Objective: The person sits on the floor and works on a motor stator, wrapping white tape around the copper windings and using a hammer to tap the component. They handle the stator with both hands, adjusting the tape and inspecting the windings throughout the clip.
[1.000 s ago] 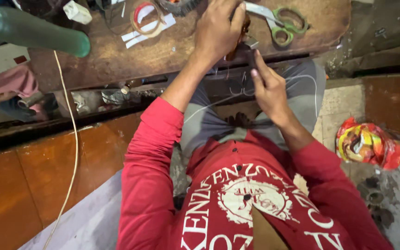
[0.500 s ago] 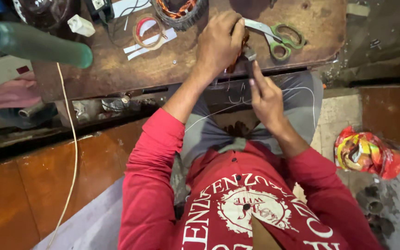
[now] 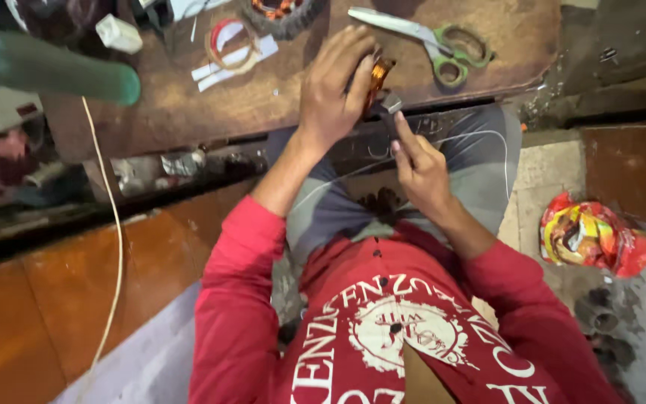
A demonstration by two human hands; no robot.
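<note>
The left hand (image 3: 334, 90) holds a small copper wire coil (image 3: 377, 77) at the surface (image 3: 188, 112) edge, the right hand (image 3: 419, 161) pinches its thin, bendy, easy-to-snap wire beside it, so grip the coil's body.

Copper coil (image 3: 377, 77): orange-brown, shiny, upright, at desk (image 3: 188, 112) front edge. Small grey piece (image 3: 391, 102): just below coil, touching it.

**One camera, worn on the head**

We look steeply down from our own head, over our red shirt (image 3: 383, 337) and lap to the wooden bench (image 3: 211, 105) just beyond. Both hands sit close, high in the centre of the picture. We have only this single view, so nothing overlaps with another.
</note>
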